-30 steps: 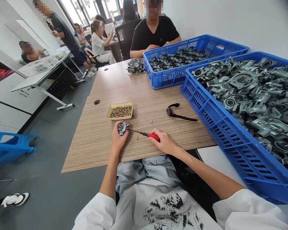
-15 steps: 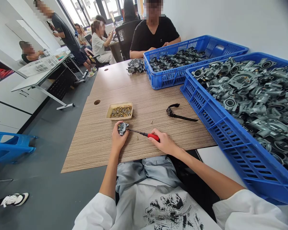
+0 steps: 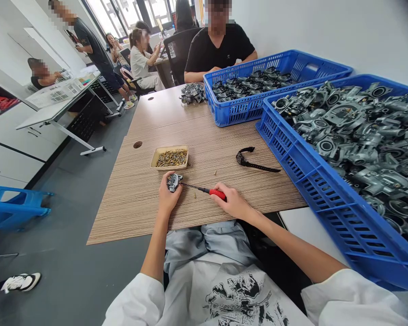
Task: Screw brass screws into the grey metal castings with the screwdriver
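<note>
Right forearm (image 3: 292, 243) slanting inward, the right grip (image 3: 234, 202) is clamped on the screwdriver (image 3: 217, 194); left forearm (image 3: 157, 237) reaching forward, the left grip (image 3: 168, 197) clasps the part (image 3: 173, 182) at the screwdriver's tip. Just beyond the left grip sits the tray (image 3: 166, 169).

The black mesh chair (image 3: 182, 50) and blue slotted plastic crates (image 3: 294, 174) of grey metal parts (image 3: 347, 113) show an office-like workshop.

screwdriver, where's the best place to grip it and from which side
Probably best by the thick red handle, coming from the right, where the right hand holds it. The screwdriver points its handle end right and slightly toward the wearer; its thin shaft runs left to the metal part in the left hand, offering less to grip.
</note>
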Demonstrator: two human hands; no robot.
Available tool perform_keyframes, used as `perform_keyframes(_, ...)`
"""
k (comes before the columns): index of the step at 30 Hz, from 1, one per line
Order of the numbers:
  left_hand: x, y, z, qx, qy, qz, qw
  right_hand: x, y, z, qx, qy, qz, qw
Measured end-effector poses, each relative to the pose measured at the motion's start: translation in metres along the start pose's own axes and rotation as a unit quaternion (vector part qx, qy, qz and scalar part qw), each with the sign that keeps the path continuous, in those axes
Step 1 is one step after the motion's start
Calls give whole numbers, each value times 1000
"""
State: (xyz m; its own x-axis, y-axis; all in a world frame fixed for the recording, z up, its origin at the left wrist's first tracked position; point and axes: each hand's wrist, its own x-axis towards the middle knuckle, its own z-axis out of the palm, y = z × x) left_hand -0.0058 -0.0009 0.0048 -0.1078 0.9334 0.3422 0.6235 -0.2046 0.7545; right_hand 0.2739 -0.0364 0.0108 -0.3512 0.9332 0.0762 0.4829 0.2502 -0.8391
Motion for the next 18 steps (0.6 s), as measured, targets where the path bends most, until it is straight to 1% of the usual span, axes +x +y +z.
perform_keyframes(18,0,-4,1,1,1,1,1000,0,-1,-1,0,1,-3,1000)
